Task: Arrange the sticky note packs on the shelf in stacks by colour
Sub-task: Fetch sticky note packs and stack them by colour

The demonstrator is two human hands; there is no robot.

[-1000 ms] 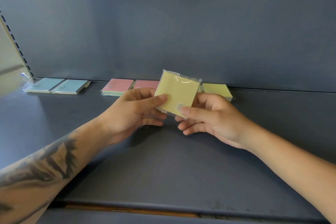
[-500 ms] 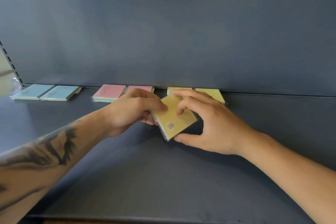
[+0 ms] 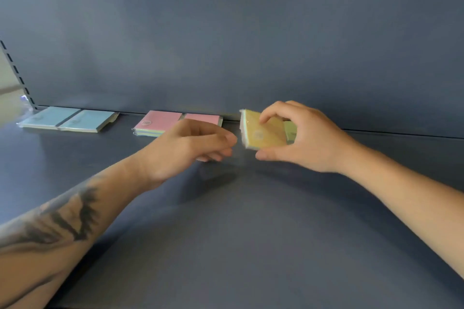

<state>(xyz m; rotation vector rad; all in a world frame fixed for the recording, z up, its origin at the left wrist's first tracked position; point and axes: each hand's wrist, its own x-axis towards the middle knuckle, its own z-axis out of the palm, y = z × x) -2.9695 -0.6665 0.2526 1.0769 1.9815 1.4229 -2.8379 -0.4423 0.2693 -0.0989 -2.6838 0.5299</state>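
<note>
Far left, at the back edge of the shelf (image 3: pixel 251 246) near its left corner: two blue packs (image 3: pixel 67 120) lying flat side by side, touching, close against the back panel (image 3: pixel 226 32). A slotted upright (image 3: pixel 17 75) rises just behind them.

Next along the back edge, left of centre: two pink packs (image 3: pixel 160 121) flat and side by side; a paler pack shows under the nearer one, so this looks like a low stack. The right pink pack is partly hidden by the left hand.

Left hand (image 3: pixel 190 145), tattooed forearm reaching in from the lower left corner. Fingers loosely curled, tips toward the right, holding nothing; a small gap separates them from the yellow pack.

Yellow pack (image 3: pixel 263 133), centre-right, held above the shelf near the back edge, tilted with its left corner up. Clear wrap, round label on its face.

Right hand (image 3: pixel 301 138) pinches it: thumb under the near edge, fingers curled over the far edge.

A yellow-green pack (image 3: pixel 291 130) peeks from behind the held one; whether they touch, I cannot tell.
</note>
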